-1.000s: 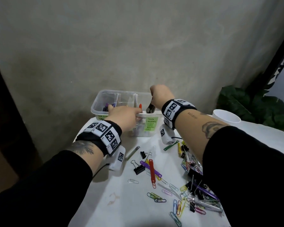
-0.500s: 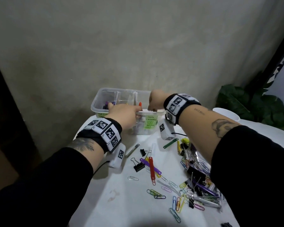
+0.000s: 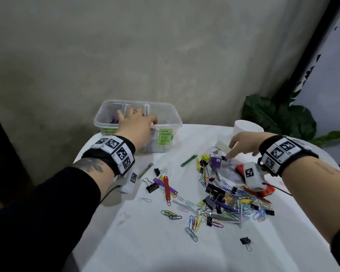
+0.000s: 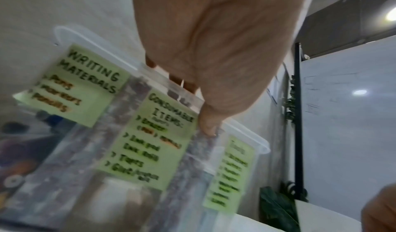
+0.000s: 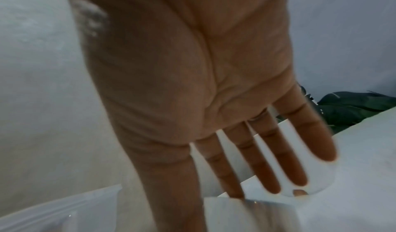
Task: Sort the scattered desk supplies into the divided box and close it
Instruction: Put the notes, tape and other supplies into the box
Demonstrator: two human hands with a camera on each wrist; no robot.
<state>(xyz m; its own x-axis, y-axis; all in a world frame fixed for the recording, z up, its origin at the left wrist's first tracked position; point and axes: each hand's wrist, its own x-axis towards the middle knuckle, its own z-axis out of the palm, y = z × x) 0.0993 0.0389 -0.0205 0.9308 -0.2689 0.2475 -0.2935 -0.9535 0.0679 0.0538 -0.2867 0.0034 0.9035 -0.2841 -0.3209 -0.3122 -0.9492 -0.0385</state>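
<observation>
The clear divided box stands at the table's back left, lid off, with green labels for writing materials, consumable items and tools. My left hand grips its front rim; in the left wrist view the thumb presses the outer wall while the fingers hook inside. My right hand hovers over the far end of the supply pile, fingers straight and spread, holding nothing. A purple and clear item stands just left of its fingertips.
Paper clips, binder clips and coloured fastener strips lie scattered across the white table. A red object lies under my right wrist. A white cup and a leafy plant are at the back right.
My right hand has left the box and swung right and down to the pile, with its fingers now spread. My left hand stays on the box's front rim.
</observation>
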